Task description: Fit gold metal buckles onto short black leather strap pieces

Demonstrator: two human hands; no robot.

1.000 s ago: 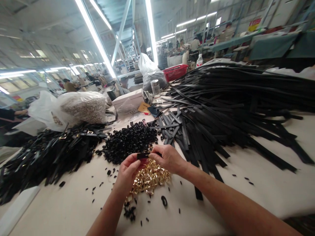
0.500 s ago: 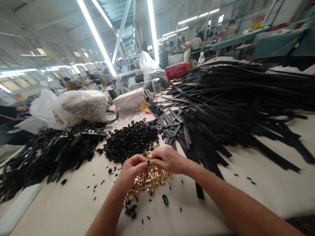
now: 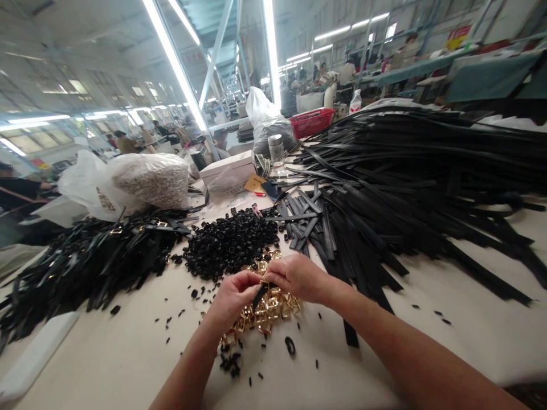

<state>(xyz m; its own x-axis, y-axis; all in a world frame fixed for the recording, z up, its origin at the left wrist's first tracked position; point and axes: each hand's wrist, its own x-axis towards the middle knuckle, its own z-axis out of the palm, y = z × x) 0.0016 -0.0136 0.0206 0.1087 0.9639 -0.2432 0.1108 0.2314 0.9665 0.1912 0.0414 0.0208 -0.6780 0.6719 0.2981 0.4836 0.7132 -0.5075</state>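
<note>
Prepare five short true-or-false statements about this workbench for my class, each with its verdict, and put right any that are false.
1. The left hand and right hand meet, holding a black strip. True.
2. The red basket stands to the left of the white box. False: it is to the right.
3. Gold metal pieces lie heaped beneath the hands. True.
4. The clear jar lies on its side. False: it stands upright.
5. The small black loops are scattered singly, with no pile. False: most are heaped together beyond the hands.
</note>
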